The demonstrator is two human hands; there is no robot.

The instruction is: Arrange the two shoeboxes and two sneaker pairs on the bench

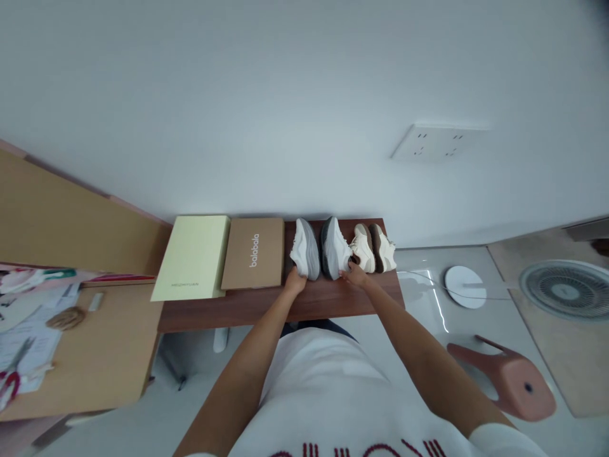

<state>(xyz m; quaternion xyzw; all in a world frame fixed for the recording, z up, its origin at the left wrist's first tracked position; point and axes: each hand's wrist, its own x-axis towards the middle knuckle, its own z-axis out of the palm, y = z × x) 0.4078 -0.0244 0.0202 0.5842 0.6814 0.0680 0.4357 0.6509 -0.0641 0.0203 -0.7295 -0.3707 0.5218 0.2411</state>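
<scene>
Two larger white and grey sneakers lie on their sides on the brown wooden table (204, 315), soles facing each other. My left hand (295, 281) grips the heel end of the left sneaker (305, 249). At the heel end of the right sneaker (335, 247), my right hand (354, 275) has its fingers closed on it. Just to the right, a smaller pair of cream shoes sits close by: one cream shoe (363, 249) and another cream shoe (383, 250) with a brown sole. A brown "balabala" shoebox (254, 254) is left of the sneakers.
A pale yellow box (193, 257) stands at the table's left end. Beyond it is a desk (109, 349) with red-handled scissors (14, 374) and papers. On the right are a pink stool (518, 381), a fan (566, 290) and a white round base (465, 287). A wall (285, 114) rises behind.
</scene>
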